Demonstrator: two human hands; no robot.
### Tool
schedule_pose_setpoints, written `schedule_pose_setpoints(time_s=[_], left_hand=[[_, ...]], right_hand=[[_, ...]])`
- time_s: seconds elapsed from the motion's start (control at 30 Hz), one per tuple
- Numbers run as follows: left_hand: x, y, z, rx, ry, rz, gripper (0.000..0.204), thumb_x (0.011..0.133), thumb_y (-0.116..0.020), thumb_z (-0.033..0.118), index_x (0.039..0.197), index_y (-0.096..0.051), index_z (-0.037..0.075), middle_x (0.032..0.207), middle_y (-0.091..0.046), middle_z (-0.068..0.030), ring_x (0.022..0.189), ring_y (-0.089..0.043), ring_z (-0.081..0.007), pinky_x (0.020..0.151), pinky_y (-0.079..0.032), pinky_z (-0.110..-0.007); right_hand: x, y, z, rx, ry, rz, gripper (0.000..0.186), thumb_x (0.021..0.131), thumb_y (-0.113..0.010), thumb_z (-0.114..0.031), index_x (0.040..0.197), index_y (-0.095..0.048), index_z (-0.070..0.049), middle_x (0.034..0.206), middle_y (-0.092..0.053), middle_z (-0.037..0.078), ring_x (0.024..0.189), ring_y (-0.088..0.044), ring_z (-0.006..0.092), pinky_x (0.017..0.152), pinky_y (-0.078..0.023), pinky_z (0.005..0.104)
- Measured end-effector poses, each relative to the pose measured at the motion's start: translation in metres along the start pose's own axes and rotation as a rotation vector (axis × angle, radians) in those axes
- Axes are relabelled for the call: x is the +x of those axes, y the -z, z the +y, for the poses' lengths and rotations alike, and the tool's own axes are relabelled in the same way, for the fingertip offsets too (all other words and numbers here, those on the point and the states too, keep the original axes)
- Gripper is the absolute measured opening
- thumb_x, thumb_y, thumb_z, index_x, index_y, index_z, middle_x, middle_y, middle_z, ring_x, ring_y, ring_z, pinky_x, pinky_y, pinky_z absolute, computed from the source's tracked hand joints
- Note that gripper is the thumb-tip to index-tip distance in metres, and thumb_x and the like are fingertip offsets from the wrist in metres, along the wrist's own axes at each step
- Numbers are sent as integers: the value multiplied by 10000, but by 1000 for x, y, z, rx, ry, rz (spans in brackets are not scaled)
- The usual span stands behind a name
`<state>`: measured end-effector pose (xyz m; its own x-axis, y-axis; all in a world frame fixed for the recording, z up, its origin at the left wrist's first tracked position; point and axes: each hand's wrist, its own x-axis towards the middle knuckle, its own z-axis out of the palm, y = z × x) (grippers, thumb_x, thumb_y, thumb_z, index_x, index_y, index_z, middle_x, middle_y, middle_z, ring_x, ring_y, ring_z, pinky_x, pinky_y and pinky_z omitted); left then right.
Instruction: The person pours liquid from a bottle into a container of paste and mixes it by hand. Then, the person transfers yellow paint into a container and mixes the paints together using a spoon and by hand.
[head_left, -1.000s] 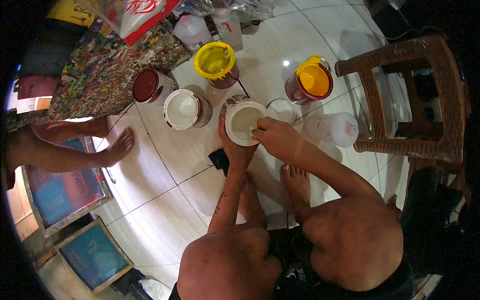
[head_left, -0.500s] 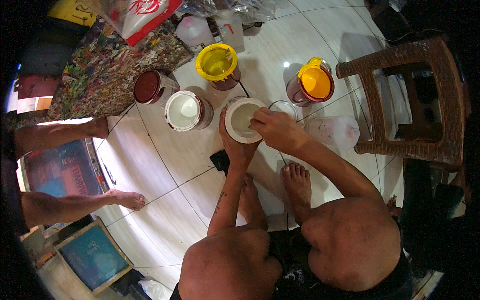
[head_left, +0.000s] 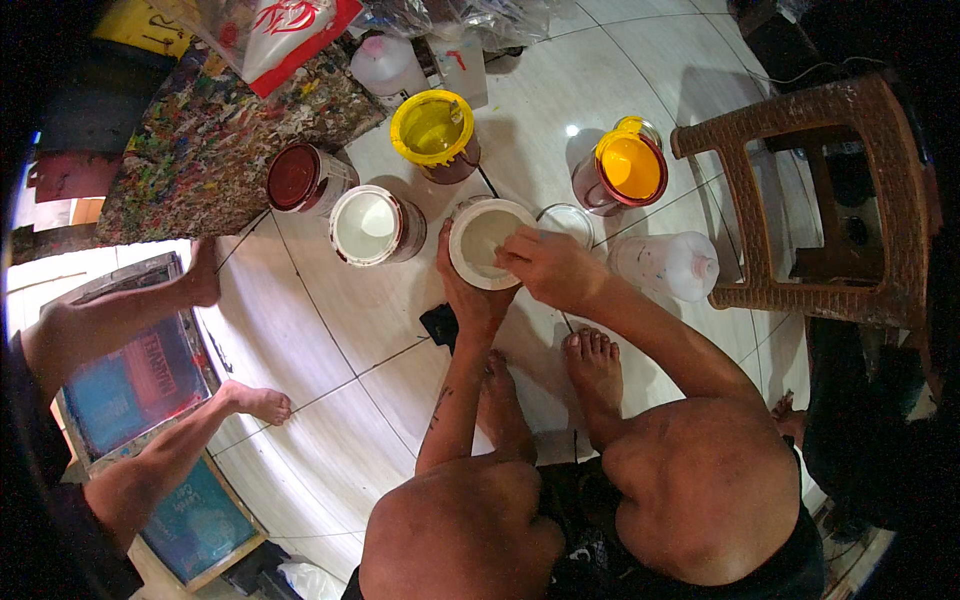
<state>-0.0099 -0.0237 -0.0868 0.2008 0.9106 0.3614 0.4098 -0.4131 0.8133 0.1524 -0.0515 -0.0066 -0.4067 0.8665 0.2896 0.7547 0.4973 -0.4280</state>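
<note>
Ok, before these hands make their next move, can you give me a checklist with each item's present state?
1. Left hand around the tub: ok.
2. Tub's mouth uncovered: ok.
3. Right hand at the tub's mouth: ok.
4. What the right fingers pinch: cannot tell, hidden.
5. Tub apart from the white can: ok.
6. Other person's foot off the cans: ok.

I see white-rimmed tub (head_left: 461, 214); off it: yellow-rimmed paint can (head_left: 457, 167) 11 o'clock, maroon can (head_left: 590, 191) with orange paint (head_left: 630, 168) 2 o'clock, brown stool (head_left: 903, 230) 3 o'clock, multicolour-speckled surface (head_left: 225, 150) 10 o'clock.
</note>
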Motion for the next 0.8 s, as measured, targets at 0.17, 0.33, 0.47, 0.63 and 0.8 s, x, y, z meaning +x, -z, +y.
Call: schedule_pose_setpoints(time_s=[0.17,0.33,0.47,0.63,0.8], left_hand=[[-2,3,0,8,-36,-6,1141,623,-950,243,1473,-227,7,1447,-434,-257,1319,-469,-417,1107,-391,-477],[4,1,-1,-48,-39,2,1146,619,-953,248,1473,-228,14,1447,-431,-259,1320,-463,-427,1112,-385,-492],[10,-1,5,37,-84,-22,1143,610,-957,252,1469,-242,13,1438,-440,-255,1315,-466,-428,1109,-385,-496],[7,-3,0,-19,-23,-29,1143,592,-965,259,1461,-266,9,1441,-437,-250,1314,-466,-423,1105,-387,-486],[9,0,6,-4,-11,-67,1148,586,-967,272,1455,-271,-6,1415,-453,-239,1300,-475,-410,1096,-390,-471]], right_hand=[[7,3,2,-47,-5,-5,280,727,-668,-14,1006,-677,-34,1007,-606,57,967,-622,251,789,-564,353],[10,14,8,10,44,-101,286,744,-665,-34,1030,-660,-32,1012,-594,51,967,-625,236,767,-571,356],[18,23,15,-103,28,-74,250,749,-655,-35,999,-650,-34,993,-581,55,979,-625,235,771,-571,347],[8,22,13,-133,-44,-321,149,772,-640,-43,920,-622,-38,959,-566,64,1009,-622,236,757,-572,370],[12,22,7,-34,-24,-266,187,755,-651,-41,941,-631,-44,981,-575,57,1007,-624,240,764,-573,370]])
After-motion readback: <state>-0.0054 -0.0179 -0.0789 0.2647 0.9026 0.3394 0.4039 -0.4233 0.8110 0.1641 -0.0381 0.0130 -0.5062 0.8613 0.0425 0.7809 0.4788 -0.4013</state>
